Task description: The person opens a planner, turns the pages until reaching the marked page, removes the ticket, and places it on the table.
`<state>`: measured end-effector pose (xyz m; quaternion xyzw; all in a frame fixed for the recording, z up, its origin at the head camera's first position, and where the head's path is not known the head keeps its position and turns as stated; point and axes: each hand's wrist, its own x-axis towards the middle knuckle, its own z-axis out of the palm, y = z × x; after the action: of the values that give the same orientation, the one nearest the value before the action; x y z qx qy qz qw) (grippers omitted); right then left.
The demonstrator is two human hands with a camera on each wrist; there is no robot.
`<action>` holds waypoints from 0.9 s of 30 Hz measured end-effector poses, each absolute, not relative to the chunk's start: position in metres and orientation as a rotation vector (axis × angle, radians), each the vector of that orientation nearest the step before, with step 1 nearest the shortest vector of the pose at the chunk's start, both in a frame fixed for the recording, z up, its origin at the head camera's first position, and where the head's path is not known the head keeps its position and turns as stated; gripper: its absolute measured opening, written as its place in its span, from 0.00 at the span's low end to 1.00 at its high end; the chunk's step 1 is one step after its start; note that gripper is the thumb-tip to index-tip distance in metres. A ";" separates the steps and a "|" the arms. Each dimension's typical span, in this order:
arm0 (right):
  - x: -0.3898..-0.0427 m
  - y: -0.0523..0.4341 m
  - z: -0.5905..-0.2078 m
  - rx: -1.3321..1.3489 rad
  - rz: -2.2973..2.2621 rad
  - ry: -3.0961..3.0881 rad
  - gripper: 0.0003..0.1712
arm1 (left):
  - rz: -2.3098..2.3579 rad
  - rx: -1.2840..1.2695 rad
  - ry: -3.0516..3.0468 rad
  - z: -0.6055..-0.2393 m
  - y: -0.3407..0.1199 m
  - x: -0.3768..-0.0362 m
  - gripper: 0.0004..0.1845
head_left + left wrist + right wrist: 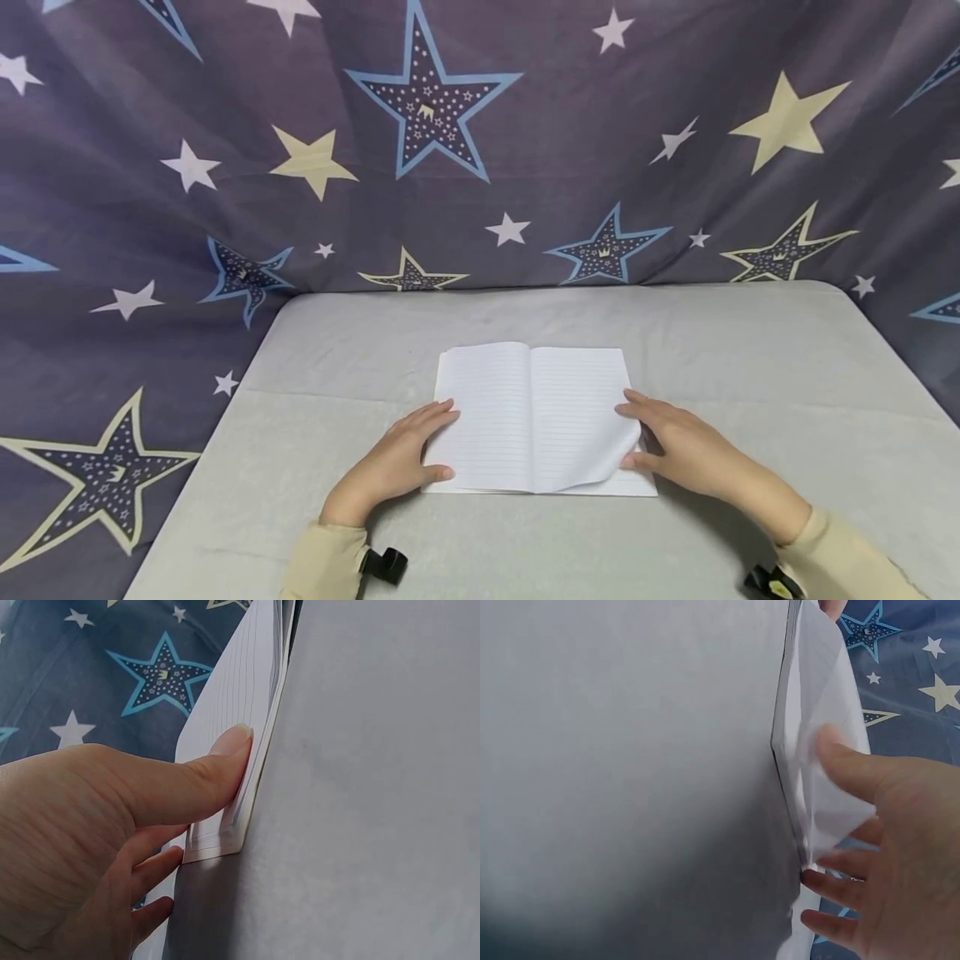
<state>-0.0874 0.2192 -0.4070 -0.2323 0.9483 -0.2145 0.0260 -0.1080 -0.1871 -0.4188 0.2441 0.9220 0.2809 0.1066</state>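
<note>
The notebook (534,417) lies open and flat between our hands on a pale grey surface (750,367), its lined pages blank. Behind and to both sides of the surface hangs a dark curtain (525,150) printed with white, cream and blue-edged stars; we see nothing of the room past it.

Our left hand (401,462) rests at the notebook's left edge, near the lower corner. Its fingers lie fairly straight along the page margin, and the left wrist view shows the thumb (217,769) pressing flat on the left page just above that corner, so this hand pins the page rather than grips it.

Our right hand (675,446) sits at the right edge. The lower right corner of the top sheet (592,475) curls up off the pages beneath it, and the right wrist view shows the thumb over that lifted sheet with the fingers under it, a light pinch. The sleeves (847,558) are beige.
</note>
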 end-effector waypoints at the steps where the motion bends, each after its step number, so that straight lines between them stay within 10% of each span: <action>1: -0.087 0.219 -0.407 -0.685 -0.678 2.945 0.45 | 0.829 0.724 2.712 -0.419 -0.187 -0.108 0.41; 6: -0.083 0.216 -0.402 -0.587 -0.789 2.982 0.54 | 0.827 0.750 2.703 -0.421 -0.187 -0.111 0.42; 27: -0.091 0.119 -0.389 -0.926 -0.958 2.875 0.40 | 0.740 0.638 2.759 -0.418 -0.208 -0.111 0.44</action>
<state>-0.0913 0.1192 -0.3895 -0.2923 0.9072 -0.3024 -0.0135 -0.1108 -0.2084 -0.4177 0.2166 0.9372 0.2515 0.1072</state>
